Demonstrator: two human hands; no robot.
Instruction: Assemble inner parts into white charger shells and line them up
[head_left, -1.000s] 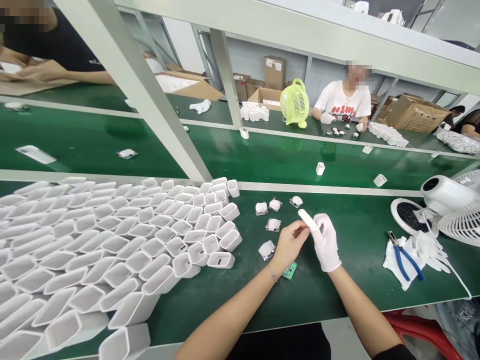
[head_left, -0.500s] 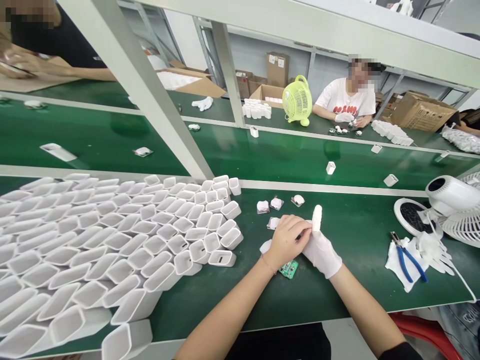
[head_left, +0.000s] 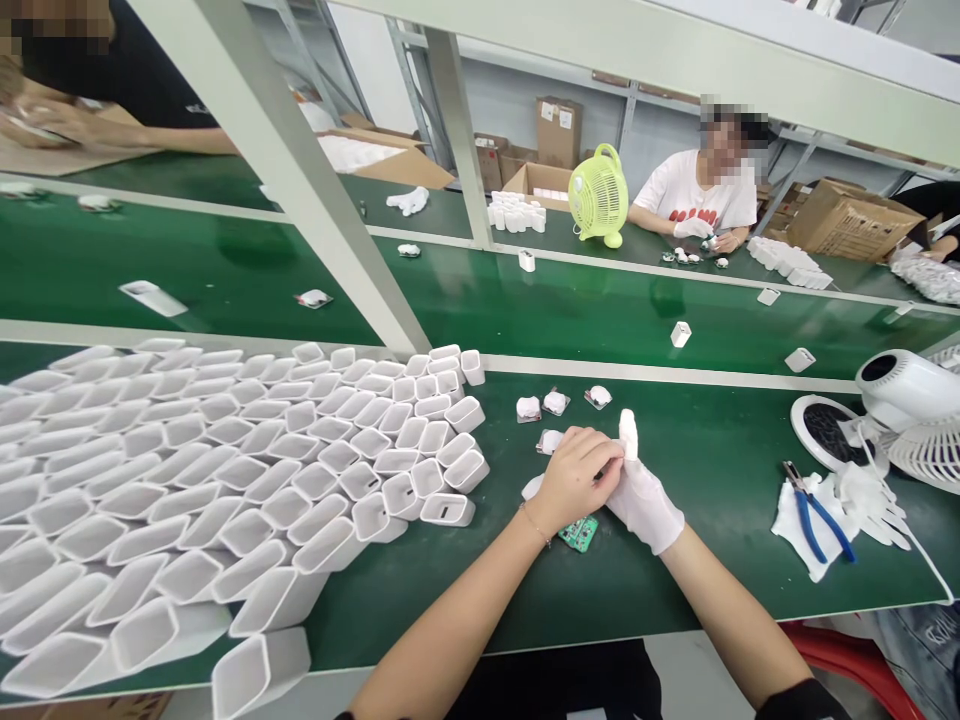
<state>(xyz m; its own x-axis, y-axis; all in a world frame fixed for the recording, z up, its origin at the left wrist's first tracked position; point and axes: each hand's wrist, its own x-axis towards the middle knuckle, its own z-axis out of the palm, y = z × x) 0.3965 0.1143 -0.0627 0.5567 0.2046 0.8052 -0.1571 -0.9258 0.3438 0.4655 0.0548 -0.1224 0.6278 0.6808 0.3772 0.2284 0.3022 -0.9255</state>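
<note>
The bare left hand (head_left: pixel 579 477) pinches, between its fingers, the thin white cloth glove (head_left: pixel 654 515) on the right hand (head_left: pixel 636 497), one finger raised, others hidden; presumably light, soft, stretchy; best gripped by slack cloth.

1. A long green workbench (head_left: pixel 720 570) spans the foreground of a workshop, its near edge running above a pale grey floor (head_left: pixel 690 655).
2. Beyond it, a glossy green strip (head_left: pixel 480 320) crosses the room between pale rails, catching soft, whitish reflections of light.
3. A pale metal post (head_left: pixel 300 180) slants across the left, meeting a broad overhead beam (head_left: pixel 675 70); a second, narrower post (head_left: pixel 459 130) stands farther back.
4. A matching far bench (head_left: pixel 450 218) lies behind the strip, before a grey wall (head_left: pixel 510 90) lined with metal shelving (head_left: pixel 626 130) and cardboard boxes (head_left: pixel 559 135).
5. At lower right, a red seat (head_left: pixel 847 655) shows partly beneath the workbench edge.
</note>
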